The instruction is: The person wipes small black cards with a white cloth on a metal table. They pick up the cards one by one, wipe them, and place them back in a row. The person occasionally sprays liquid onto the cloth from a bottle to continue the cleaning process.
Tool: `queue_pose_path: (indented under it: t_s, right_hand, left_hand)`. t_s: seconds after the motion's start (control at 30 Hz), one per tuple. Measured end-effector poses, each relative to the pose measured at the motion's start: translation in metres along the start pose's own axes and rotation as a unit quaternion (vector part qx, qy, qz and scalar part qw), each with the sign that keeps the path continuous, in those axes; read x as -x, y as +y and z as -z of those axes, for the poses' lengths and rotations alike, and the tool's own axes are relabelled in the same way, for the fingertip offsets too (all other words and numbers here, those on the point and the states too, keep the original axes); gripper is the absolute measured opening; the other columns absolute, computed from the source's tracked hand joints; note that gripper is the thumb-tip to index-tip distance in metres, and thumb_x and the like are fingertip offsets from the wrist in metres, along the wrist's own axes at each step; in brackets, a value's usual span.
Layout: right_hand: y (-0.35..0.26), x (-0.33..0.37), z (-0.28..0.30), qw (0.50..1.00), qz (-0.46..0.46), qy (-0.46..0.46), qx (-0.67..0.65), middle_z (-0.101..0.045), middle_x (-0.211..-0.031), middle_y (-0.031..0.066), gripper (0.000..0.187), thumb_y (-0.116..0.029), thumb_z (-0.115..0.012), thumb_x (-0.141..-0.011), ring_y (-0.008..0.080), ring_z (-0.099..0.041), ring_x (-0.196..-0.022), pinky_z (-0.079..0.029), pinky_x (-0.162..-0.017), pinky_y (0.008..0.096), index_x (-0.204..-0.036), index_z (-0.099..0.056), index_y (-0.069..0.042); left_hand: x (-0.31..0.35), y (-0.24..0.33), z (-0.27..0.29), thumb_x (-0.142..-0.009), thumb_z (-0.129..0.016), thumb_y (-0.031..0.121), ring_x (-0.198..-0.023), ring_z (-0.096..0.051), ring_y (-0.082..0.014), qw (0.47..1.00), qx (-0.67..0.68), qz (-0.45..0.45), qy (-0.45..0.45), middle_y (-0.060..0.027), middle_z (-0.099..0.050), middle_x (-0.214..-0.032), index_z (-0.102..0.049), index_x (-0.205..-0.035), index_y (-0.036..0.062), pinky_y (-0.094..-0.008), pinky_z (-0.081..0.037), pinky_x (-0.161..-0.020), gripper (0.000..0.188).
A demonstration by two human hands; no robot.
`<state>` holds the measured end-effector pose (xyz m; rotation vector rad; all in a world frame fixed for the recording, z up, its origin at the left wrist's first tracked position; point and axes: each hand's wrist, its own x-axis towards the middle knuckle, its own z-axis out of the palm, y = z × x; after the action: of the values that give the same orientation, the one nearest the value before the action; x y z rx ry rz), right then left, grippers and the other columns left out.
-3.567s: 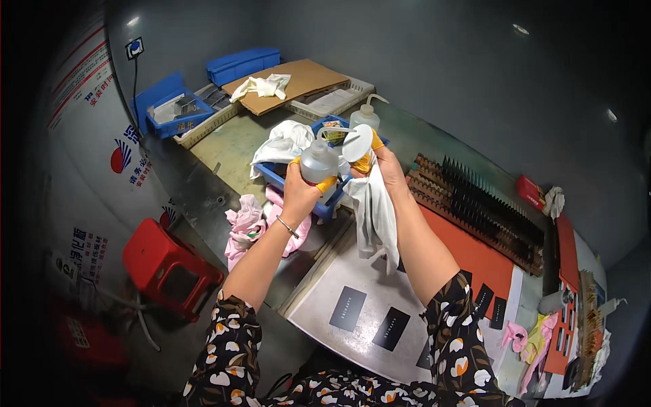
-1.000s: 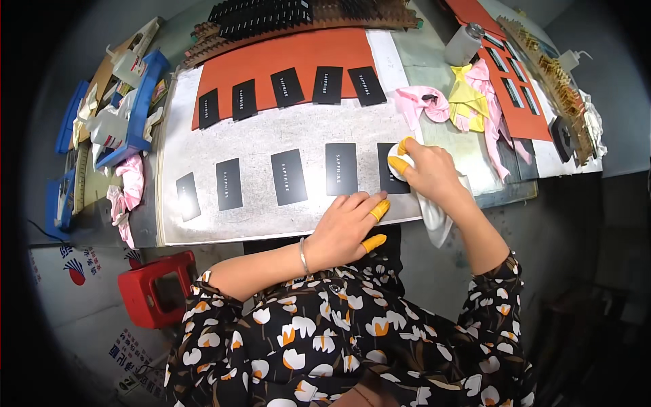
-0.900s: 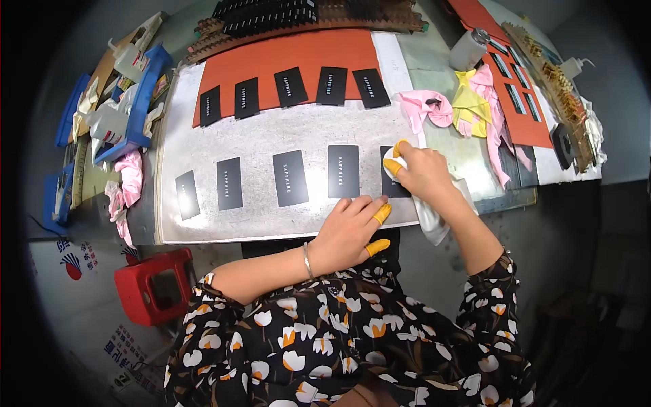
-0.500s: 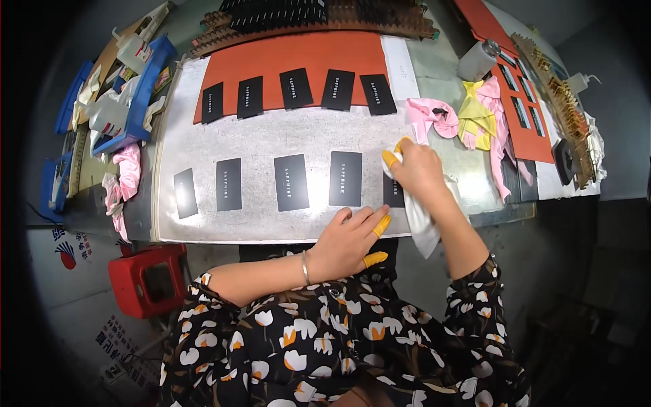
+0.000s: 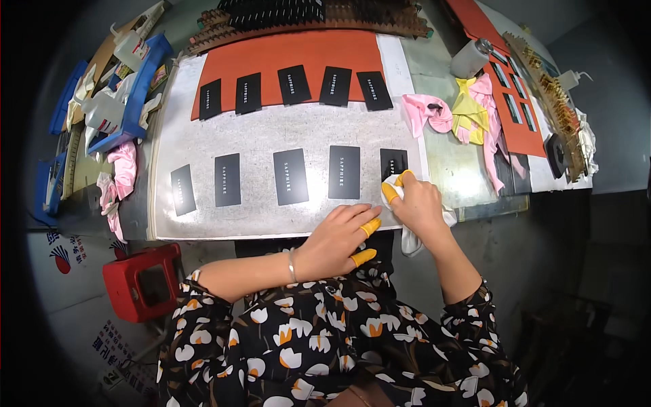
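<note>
A white cloth is bunched in my right hand, whose fingers press it on the near part of the rightmost black card. The card's far part shows; the rest is under the cloth and fingers. My left hand lies at the table's near edge, palm down and holding nothing, its fingers stretched out toward that card's near end. Yellow finger cots cover some fingers of both hands. In the same near row lie several more black cards, among them one just left of the cloth.
Farther back, more black cards rest on an orange-red sheet, before a rack of cards. Pink cloth, yellow cloth and a bottle stand right. At left is a blue tray; below it, a red stool.
My right hand has drawn the white cloth nearer to me along the rightmost card, baring its far part. My left hand has shifted slightly left.
</note>
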<state>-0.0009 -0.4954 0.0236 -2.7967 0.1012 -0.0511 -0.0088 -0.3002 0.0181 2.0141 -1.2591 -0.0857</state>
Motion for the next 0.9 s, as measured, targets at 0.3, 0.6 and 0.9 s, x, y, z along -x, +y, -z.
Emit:
queue_pose_path:
  t_s: [0.3,0.6,0.9]
  right_hand:
    - [-0.005,0.023,0.006,1.0,-0.01,-0.02,-0.012,-0.059,-0.062,0.0214,0.03,-0.029,-0.06,-0.077,0.0384,-0.06,-0.061,-0.047,-0.058,0.0467,-0.081,-0.055,0.001]
    - [-0.056,0.0,0.042,0.996,0.031,-0.077,-0.025,-0.06,-0.068,0.0221,0.029,-0.029,-0.059,-0.078,0.0389,-0.059,-0.069,-0.045,-0.063,0.0464,-0.083,-0.055,-0.001]
    - [-0.072,-0.076,-0.026,1.0,0.023,0.001,-0.007,-0.061,-0.07,0.0226,0.029,-0.028,-0.06,-0.075,0.0382,-0.061,-0.068,-0.048,-0.062,0.0467,-0.084,-0.057,0.0]
  left_hand:
    - [0.029,-0.016,0.035,-0.068,-0.068,0.012,-0.098,-0.048,-0.027,0.995,-0.075,0.055,0.04,-0.0093,-0.048,-0.122,-0.054,-0.108,0.0015,-0.0357,-0.038,-0.081,0.044]
    - [0.039,-0.021,0.041,-0.071,-0.066,0.022,-0.099,-0.047,-0.0266,0.992,-0.114,0.049,0.031,-0.0107,-0.048,-0.123,-0.051,-0.112,-0.0006,-0.0359,-0.037,-0.081,0.05]
    - [0.046,-0.027,0.033,-0.073,-0.063,0.033,-0.099,-0.047,-0.0238,0.984,-0.175,0.024,0.021,-0.0119,-0.046,-0.126,-0.051,-0.111,-0.0016,-0.0342,-0.036,-0.078,0.053]
